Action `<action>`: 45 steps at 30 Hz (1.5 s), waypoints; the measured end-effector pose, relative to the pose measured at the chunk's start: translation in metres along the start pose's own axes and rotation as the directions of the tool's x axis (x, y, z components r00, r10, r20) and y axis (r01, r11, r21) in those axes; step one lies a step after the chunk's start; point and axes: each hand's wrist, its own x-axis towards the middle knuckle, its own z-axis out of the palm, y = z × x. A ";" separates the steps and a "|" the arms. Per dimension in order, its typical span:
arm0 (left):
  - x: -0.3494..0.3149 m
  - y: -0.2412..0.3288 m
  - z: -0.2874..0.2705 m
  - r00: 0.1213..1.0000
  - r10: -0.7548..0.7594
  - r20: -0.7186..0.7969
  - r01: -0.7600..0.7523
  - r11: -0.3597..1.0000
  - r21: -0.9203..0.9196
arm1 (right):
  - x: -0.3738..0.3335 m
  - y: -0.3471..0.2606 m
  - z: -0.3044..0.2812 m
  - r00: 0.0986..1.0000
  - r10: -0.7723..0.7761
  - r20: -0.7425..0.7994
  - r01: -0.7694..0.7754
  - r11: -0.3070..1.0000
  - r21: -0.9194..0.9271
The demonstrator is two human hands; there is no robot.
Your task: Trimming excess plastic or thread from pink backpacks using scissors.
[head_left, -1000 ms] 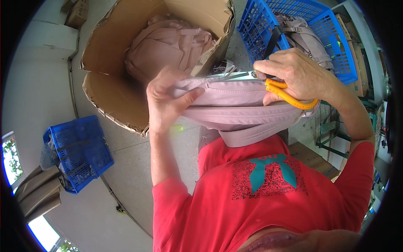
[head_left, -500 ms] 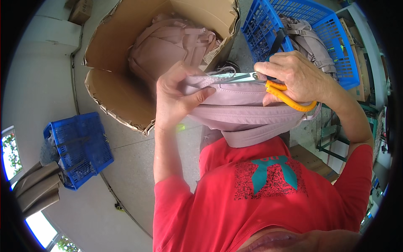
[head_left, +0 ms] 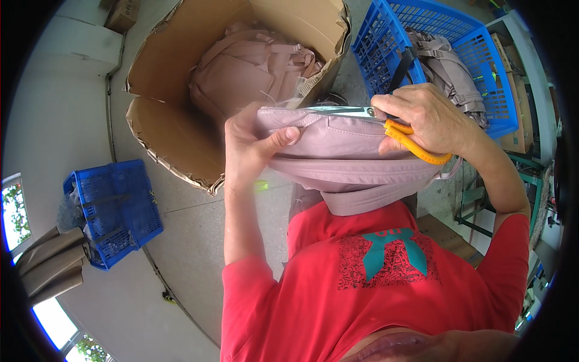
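A pale pink backpack [head_left: 362, 145] is held up in front of my red shirt, its straps hanging on the near side. My left hand [head_left: 254, 136] grips its left end, thumb on the near face and fingers behind. In my right hand [head_left: 422, 117] is a pair of scissors [head_left: 416, 145] with orange handles. Their blades point left along the backpack's top edge and look closed or nearly so. Some thin loose threads stick up near the blade tips. The fingers of my left hand are partly hidden behind the fabric.
A large open cardboard box [head_left: 175, 120] with torn edges holds more pink backpacks [head_left: 253, 66] beyond my left hand. At the far right, a blue crate [head_left: 434, 18] holds a greyish-pink bag [head_left: 449, 72]. Another blue crate [head_left: 120, 211] stands at the left by the wall.
The scissor blades have swung closer together. My left hand has shifted its hold, its thumb now lower on the backpack's end, and the fabric there lies smoother.
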 end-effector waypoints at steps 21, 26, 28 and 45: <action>-0.004 0.034 0.043 0.999 -0.036 -0.007 0.035 0.998 -0.060 | 0.029 -0.008 -0.019 0.980 0.048 0.195 -0.090 0.973 0.213; -0.001 0.023 0.041 1.000 0.015 0.017 -0.015 0.999 0.048 | 0.023 -0.002 -0.020 0.966 0.039 0.257 -0.108 0.960 0.258; 0.000 0.017 0.044 1.000 0.009 -0.018 -0.008 0.999 0.033 | 0.025 0.010 -0.015 0.967 0.011 0.253 -0.090 0.949 0.302; -0.005 0.030 0.063 0.997 0.009 0.083 -0.004 0.998 -0.060 | -0.006 -0.018 -0.035 0.953 0.096 0.287 -0.154 0.970 0.186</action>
